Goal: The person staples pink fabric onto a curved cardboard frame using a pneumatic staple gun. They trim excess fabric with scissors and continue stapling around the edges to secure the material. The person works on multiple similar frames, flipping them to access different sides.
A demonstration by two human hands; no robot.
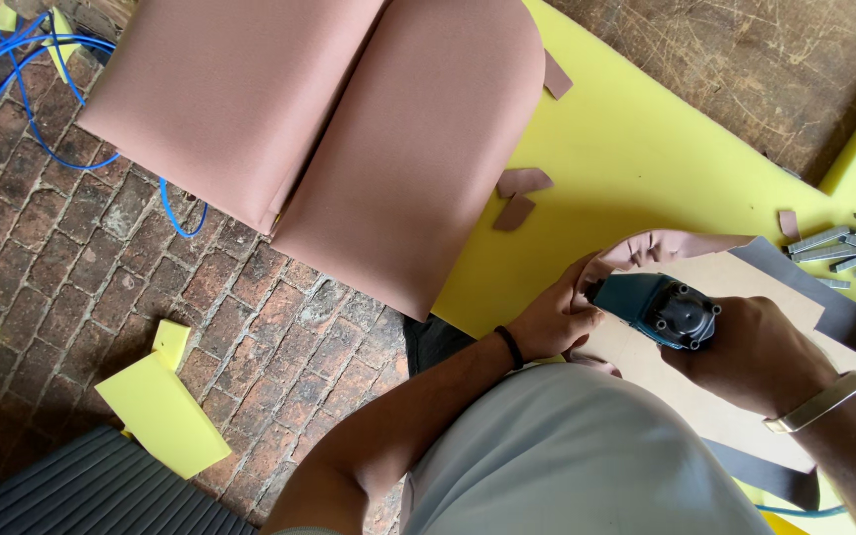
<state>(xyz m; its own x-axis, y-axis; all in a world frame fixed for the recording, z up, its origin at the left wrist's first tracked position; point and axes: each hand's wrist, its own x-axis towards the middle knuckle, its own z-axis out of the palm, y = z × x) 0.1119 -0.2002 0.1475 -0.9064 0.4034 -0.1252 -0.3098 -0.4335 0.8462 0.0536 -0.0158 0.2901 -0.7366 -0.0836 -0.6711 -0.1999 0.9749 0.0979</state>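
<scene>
head view: staple strips (pixel 839 249) and fabric scraps (pixel 521 193) lie near staple gun (pixel 661 309).

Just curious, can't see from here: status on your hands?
Left hand pinching pink fabric over board. Right hand gripping staple gun. Staple strips lying nearby.

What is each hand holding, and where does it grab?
The right hand grips the teal staple gun by its handle. The left hand pinches the gathered pink fabric edge.
</scene>
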